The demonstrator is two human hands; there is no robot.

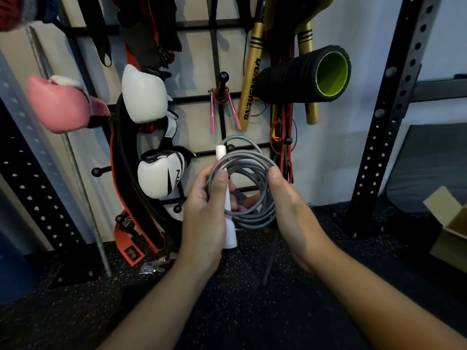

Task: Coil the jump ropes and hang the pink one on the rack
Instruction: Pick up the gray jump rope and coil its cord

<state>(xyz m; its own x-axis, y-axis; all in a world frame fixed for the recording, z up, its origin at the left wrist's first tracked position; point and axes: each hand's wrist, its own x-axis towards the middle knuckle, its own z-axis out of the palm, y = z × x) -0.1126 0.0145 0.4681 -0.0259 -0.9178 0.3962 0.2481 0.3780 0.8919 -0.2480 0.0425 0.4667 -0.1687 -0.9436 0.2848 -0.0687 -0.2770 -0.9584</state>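
Observation:
A grey jump rope [255, 218] with white handles [230, 233] is wound into several loops in front of me. My left hand [206, 213] grips the handles and the left side of the coil. My right hand [288, 200] holds the coil's right side, thumb over the loops. The pink jump rope [233, 112], with thin pink handles and a dark red cord, hangs coiled on a black ball-tipped peg [224, 77] of the wall rack [214, 54], above the grey coil.
White boxing gloves [144, 97] and a pink glove [60, 104] hang left on the rack, with a black-and-orange belt [131, 188]. A black foam roller [303, 74] and gold bats [249, 79] hang right. A black perforated upright [389, 109] stands right; a cardboard box [452, 223] sits on the floor.

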